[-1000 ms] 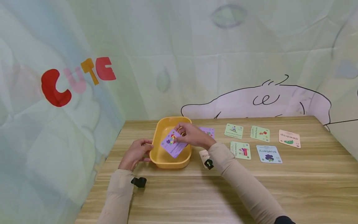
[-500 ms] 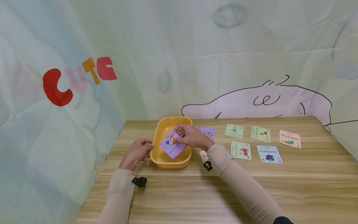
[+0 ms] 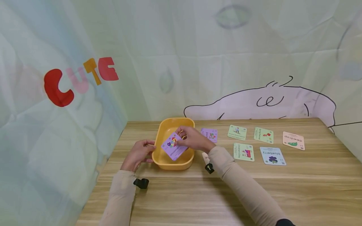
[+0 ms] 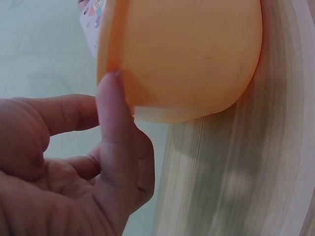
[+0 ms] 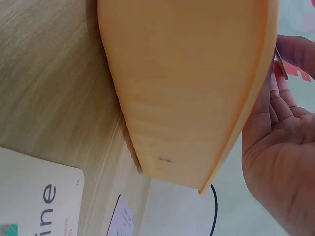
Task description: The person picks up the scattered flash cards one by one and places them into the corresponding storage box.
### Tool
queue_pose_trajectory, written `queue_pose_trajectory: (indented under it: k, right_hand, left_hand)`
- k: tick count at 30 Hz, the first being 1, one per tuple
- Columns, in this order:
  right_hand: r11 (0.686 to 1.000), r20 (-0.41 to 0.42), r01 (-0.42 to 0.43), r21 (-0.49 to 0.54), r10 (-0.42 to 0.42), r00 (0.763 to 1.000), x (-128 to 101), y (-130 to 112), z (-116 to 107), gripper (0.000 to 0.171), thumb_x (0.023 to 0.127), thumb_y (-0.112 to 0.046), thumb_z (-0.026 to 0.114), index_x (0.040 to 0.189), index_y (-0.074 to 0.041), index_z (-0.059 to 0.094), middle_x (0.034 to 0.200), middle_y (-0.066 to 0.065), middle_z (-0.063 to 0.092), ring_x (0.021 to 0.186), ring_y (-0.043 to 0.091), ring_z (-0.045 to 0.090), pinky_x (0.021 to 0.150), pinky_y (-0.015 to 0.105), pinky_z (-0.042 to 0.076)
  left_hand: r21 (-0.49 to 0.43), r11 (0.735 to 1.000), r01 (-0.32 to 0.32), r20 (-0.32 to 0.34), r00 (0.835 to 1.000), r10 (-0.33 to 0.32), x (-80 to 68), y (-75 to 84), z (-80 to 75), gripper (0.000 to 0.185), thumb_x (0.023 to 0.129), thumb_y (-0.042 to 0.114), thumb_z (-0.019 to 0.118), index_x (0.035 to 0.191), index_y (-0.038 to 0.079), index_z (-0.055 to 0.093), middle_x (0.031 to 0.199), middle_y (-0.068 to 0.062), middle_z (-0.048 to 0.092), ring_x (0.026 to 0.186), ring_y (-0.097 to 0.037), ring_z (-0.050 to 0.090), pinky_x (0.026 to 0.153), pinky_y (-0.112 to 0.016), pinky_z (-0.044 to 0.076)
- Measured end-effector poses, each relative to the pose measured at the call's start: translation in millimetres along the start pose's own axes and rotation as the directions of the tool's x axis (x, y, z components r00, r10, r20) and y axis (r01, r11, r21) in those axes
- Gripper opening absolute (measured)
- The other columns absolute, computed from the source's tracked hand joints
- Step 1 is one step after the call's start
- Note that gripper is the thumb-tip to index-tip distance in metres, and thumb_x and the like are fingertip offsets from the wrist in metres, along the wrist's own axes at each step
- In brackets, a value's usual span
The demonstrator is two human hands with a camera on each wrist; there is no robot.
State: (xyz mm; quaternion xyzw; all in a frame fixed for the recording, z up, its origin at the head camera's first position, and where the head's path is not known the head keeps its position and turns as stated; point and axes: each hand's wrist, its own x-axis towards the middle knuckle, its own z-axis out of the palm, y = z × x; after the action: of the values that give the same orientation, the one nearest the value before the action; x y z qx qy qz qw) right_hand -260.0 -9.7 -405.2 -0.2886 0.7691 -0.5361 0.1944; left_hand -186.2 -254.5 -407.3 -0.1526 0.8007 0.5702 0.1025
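I see my right hand [image 3: 192, 139] pinching the purple card [image 3: 173, 146] by its far edge, fingers curled round it, just above the yellow tray [image 3: 164, 131], while my left hand [image 3: 138, 154] touches the tray's left rim, thumb straight, fingers loosely bent.

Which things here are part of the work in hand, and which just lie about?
In hand:
purple card, pinched by the right hand over the tray
yellow tray, its rim touched by the left hand

Lying about on the table:
second purple card
three green cards
blueberry card
dewdrop card
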Motion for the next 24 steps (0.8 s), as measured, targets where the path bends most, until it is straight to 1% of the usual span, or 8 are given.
queue_pose_trajectory:
  k: [12, 24]
  right_hand:
    - [1.0, -0.002, -0.019, 0.004, 0.019, 1.0, 2.5, 3.7, 4.1, 0.028, 0.088, -0.006, 0.076, 0.11, -0.006, 0.059, 0.095, 0.007, 0.071, 0.077, 0.017, 0.07, 0.065, 0.031, 0.061]
    - [0.998, 0.009, -0.007, -0.056, 0.007, 1.0, 5.8, 4.1, 7.9, 0.026, 0.088, -0.004, 0.076, 0.108, -0.003, 0.059, 0.092, 0.006, 0.071, 0.078, 0.014, 0.067, 0.067, 0.023, 0.056]
  left_hand:
    - [-0.005, 1.0, -0.005, 0.006, 1.0, 0.005, 1.9, 0.1, 0.5, 0.033, 0.103, 0.014, 0.056, 0.133, 0.001, 0.056, 0.112, -0.016, 0.06, 0.088, -0.021, 0.064, 0.064, -0.032, 0.063]
    - [0.003, 1.0, -0.01, 0.006, 1.0, 0.01, 3.1, -0.7, 0.0, 0.034, 0.103, 0.014, 0.057, 0.133, 0.0, 0.055, 0.111, -0.015, 0.06, 0.089, -0.022, 0.063, 0.065, -0.033, 0.063]
